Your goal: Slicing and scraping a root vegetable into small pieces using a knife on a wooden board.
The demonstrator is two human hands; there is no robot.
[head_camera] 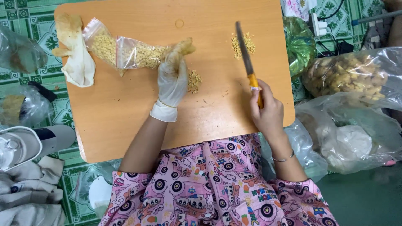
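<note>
— Knife [248, 62], orange-handled, was gripped in the right hand [268, 113], fingers wrapped tight round the handle, blade raised and pointing away over the tabletop [125, 121].

— And the left hand [172, 79]?

— Gloved in white, laid flat near the middle of the wooden top, fingers held close together and pressing down on a pale, yellowish piece [182, 47]. Couldn't tell exactly what kind of root or clove that was.

— Looked like a pause between cuts?

— Judged so. Small heap of chopped bits [194, 79] lay just beside the glove, a second heap [243, 43] sat farther off, partly behind the blade. Blade was well apart from the held piece.

— So what did the next move call for?

— Probably bringing the blade across and down onto the pinned piece, clear of the gloved fingertips. Called for a steady hold on the left side.

— Anything else about?

— Clear zip bags of chopped yellow bits [125, 52] lay touching the far side of the glove, a stained spare glove [75, 54] at the corner, and a big bag of whole pieces [343, 75] on the floor to the right.
</note>
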